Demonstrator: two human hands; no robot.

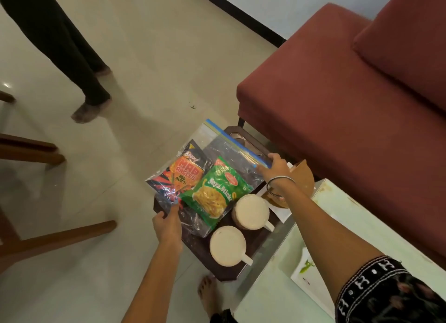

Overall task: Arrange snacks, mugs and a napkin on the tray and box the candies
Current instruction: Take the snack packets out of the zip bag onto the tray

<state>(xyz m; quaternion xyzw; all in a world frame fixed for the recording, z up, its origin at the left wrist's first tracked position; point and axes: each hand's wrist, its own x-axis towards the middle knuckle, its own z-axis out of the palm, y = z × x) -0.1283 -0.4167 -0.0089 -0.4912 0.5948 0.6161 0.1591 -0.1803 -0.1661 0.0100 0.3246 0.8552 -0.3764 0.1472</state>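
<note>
two mugs (251,210) and one clear bag (217,158) holding two snack packets (214,195) sit on the tray (253,255); left hand (167,228) pinches the bag's near corner, right hand (277,167) its zip end.

I count two white mugs (251,211) (228,246) on one dark tray (253,257). One clear zip bag (217,158) holds two snack packets: one orange (187,175), one green (214,193). I see one brown wooden piece (304,178) on one white napkin (281,213), and two hands (167,227) (277,167) at the bag.
</note>
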